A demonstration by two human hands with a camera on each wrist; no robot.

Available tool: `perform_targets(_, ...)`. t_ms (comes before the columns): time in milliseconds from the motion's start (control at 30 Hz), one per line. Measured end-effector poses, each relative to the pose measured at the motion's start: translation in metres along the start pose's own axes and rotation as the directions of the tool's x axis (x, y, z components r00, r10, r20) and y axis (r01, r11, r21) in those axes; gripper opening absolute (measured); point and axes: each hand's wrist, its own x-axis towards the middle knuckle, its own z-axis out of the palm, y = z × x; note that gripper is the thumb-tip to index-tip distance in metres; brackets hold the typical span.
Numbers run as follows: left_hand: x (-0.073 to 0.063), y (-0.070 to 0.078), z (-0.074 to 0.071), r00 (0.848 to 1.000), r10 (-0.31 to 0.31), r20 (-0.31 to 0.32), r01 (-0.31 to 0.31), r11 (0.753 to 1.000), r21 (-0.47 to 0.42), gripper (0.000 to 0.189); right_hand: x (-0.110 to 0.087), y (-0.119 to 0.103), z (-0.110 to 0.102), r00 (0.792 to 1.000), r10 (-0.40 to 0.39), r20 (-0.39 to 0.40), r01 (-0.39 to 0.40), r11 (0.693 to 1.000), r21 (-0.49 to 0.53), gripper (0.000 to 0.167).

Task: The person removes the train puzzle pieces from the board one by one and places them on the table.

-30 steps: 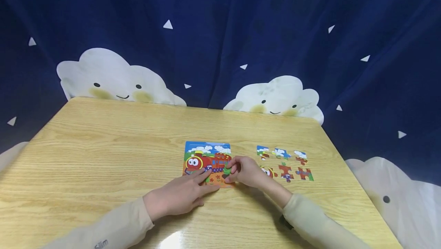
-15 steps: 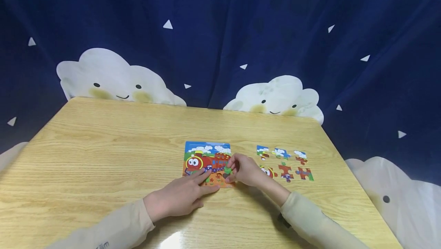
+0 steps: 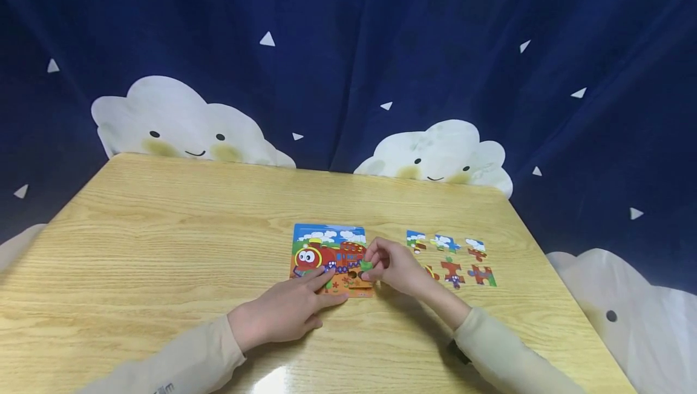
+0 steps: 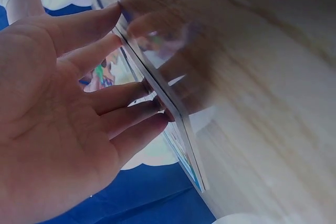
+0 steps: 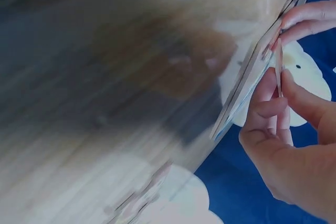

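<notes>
A train jigsaw puzzle (image 3: 329,235) lies flat on the wooden table in the head view. My left hand (image 3: 283,312) rests on its lower left part, fingers extended; the left wrist view shows the fingertips at the edge of the puzzle board (image 4: 170,100). Between thumb and fingers, my right hand (image 3: 400,268) pinches a puzzle piece (image 3: 366,265) with green on it, tilted above the board's lower right. From the right wrist view that piece (image 5: 279,72) is seen edge-on. An orange patch with dark spots shows on the board below it.
Several loose puzzle pieces (image 3: 451,272) lie in two rows right of the board, one partly hidden by the right hand. The wooden table (image 3: 190,218) extends to a dark blue curtain (image 3: 327,67) with white clouds at the back.
My right hand has moved slightly right and upward with the pinched puzzle piece, uncovering the orange patch on the board. My left hand stays in place.
</notes>
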Motion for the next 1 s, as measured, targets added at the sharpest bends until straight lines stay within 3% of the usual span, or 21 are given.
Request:
perform_targets(667, -0.002, 0.000, 0.001, 1.000, -0.003, -0.001, 0.003, 1.000, 0.007, 0.052, -0.082, 0.052, -0.073, 0.993, 0.117, -0.015, -0.118, 0.990, -0.075, 0.025)
perform_targets(1000, -0.002, 0.000, 0.001, 1.000, -0.013, 0.009, 0.013, 1.000, 0.000, 0.052, -0.114, 0.078, -0.115, 0.973, 0.224, -0.054, -0.229, 0.967, -0.112, 0.023)
